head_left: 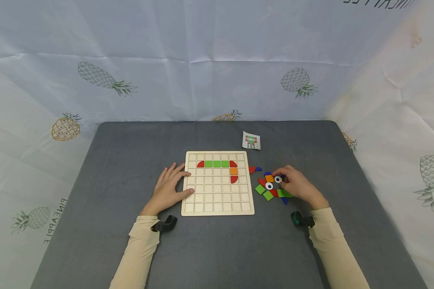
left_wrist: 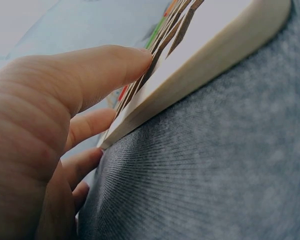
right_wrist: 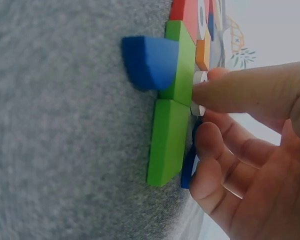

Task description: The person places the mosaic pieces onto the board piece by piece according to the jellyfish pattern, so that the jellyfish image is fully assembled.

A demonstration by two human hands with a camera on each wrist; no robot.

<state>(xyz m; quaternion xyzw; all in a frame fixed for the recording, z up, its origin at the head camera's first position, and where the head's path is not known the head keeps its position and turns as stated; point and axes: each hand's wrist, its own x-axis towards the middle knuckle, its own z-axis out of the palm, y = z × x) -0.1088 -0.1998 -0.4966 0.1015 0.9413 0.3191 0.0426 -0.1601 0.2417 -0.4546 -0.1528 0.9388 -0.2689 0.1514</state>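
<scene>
A square wooden grid board [head_left: 218,214] lies flat on the grey table. Its cells hold a row of three green squares [head_left: 217,163] between red quarter-rounds, with an orange square [head_left: 233,171] and another red quarter-round [head_left: 234,179] below the right end. My left hand [head_left: 168,190] is spread at the board's left edge, thumb and index fingertip over the rim. To the right of the board, my right hand [head_left: 297,184] pinches a white disc with a black centre [head_left: 278,179] between thumb and fingers, low among loose pieces. A second such disc [head_left: 269,186] lies beside it.
Green tiles [head_left: 260,189], a loose orange square [head_left: 269,178], and red and blue pieces [head_left: 258,169] lie in a cluster right of the board. A small printed pattern card [head_left: 251,141] sits behind the board's back right corner. Pineapple-print cloth [head_left: 202,88] hangs behind the table.
</scene>
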